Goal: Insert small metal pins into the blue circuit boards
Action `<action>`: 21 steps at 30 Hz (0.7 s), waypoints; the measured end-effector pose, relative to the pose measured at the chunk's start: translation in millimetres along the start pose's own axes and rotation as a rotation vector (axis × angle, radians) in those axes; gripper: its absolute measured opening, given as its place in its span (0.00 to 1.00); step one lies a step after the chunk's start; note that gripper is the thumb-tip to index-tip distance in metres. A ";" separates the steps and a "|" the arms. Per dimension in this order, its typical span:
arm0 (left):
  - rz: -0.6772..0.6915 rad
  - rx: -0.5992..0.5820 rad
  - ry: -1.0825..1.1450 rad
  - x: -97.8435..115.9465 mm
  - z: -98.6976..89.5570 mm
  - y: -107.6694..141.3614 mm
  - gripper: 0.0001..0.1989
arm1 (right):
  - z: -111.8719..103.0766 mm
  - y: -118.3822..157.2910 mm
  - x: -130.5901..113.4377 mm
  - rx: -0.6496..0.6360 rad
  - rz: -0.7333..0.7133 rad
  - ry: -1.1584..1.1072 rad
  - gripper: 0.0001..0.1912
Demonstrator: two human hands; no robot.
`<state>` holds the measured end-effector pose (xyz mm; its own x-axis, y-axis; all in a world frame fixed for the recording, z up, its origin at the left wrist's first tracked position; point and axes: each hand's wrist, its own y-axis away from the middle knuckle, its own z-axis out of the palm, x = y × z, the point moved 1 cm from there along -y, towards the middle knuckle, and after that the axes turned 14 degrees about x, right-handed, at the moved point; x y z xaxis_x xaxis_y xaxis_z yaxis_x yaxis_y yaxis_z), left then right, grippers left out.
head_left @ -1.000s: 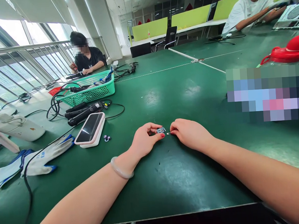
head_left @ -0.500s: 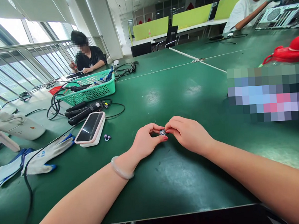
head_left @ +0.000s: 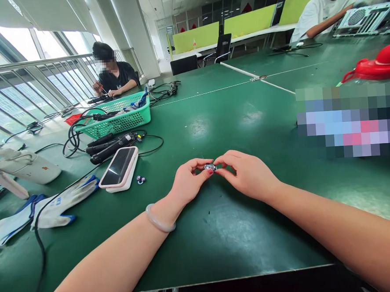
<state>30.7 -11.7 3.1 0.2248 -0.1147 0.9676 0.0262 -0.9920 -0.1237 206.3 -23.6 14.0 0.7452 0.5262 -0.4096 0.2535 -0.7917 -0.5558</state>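
Just above the green table, my left hand (head_left: 193,177) pinches a small dark-and-silver piece (head_left: 210,167) between thumb and forefinger. The piece is too small for me to tell its kind. My right hand (head_left: 241,172) closes thumb and fingertips on its right end. Left of my hands lies a tiny purple-and-white item (head_left: 140,179), close to a phone (head_left: 119,168) in a pale pink case that rests on a white object.
A green basket (head_left: 117,124) of cables and black devices (head_left: 111,147) stand at the left. Work gloves (head_left: 64,204) and a cable lie nearer. A red-lidded container (head_left: 375,69) is at right. Two people sit across, one beside a computer case (head_left: 369,20).
The small piece has been turned between my fingers and shows a shinier side. It has shifted slightly left and up. My right fingertips have spread a little.
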 end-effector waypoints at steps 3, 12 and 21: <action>-0.070 -0.009 0.082 2.0 1.3 2.3 0.13 | 4.8 1.2 -1.6 0.023 0.012 -0.002 0.09; -0.302 -0.007 0.228 1.9 -1.5 2.1 0.17 | 20.7 0.7 -7.8 -0.010 -0.030 0.075 0.10; 0.164 0.306 -1.095 6.2 -80.4 -30.6 0.15 | 5.3 -7.2 19.5 0.034 0.189 -0.008 0.08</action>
<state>-47.0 13.6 30.6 0.9699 0.0149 0.2430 0.1200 -0.8979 -0.4236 215.8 -6.0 6.2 0.7727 0.3714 -0.5147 0.0880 -0.8658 -0.4927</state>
